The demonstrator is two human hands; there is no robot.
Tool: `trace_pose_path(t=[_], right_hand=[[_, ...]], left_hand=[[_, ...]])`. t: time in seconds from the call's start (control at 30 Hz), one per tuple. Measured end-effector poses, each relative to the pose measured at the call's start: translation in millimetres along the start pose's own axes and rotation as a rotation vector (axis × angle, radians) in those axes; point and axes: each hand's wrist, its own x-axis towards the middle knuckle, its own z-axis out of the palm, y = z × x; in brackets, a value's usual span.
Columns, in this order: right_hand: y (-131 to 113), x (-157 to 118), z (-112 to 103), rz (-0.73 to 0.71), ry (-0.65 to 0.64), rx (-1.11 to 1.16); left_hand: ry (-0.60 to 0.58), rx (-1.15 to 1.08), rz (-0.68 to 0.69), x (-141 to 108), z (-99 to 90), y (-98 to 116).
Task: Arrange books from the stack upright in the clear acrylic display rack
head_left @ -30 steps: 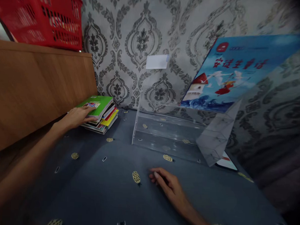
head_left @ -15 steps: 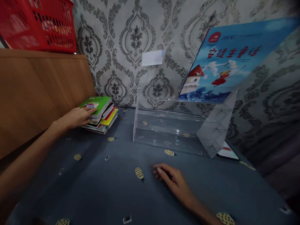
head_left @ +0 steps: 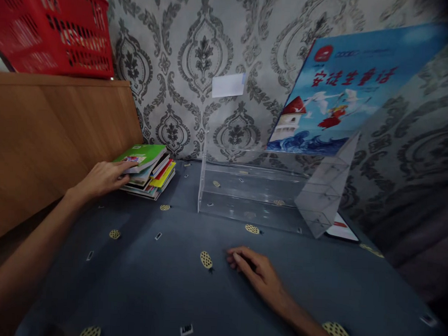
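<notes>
At the left, my left hand (head_left: 103, 177) grips the near left edge of a green book (head_left: 148, 154), the top one of a stack. Its index finger lies on the cover and the thumb is lower, at the side. Beneath it are several more books (head_left: 163, 177), one with a yellow cover. My right hand (head_left: 258, 271) rests low over the tablecloth, loosely closed with the fingers curled in and nothing visible in them. In front of it stands a clear tiered rack (head_left: 245, 201). A blue picture book (head_left: 334, 93) leans upright in its back right part.
A red basket (head_left: 77, 42) sits on a wooden cabinet (head_left: 58, 141) at the left. A phone-like flat object (head_left: 343, 230) lies behind the rack's right side. Patterned wallpaper (head_left: 165, 61) rises behind, and a dark blue tablecloth (head_left: 148, 288) covers the table.
My left hand has moved slightly left, and the green top book has slid left with it, out over the stack's edge. My right hand has hardly moved.
</notes>
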Motion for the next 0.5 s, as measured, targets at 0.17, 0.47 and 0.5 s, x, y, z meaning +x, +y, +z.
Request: trace_pose_path(t=[0.17,0.47,0.5], right_hand=[[3.9,-0.9,0.3,0.012,-0.003,0.015],[2.7,0.2,-1.2,0.008,-0.032,0.028],[2.5,0.2,-1.4,0.011,-0.035,0.031]], left_hand=[[-0.001,-0.004,0.014,-3.2,17.6,-1.6],[-0.117,-0.248,-0.029,9.5,7.7,-30.7],[-0.134,-0.278,-0.038,11.7,1.4,-32.2]])
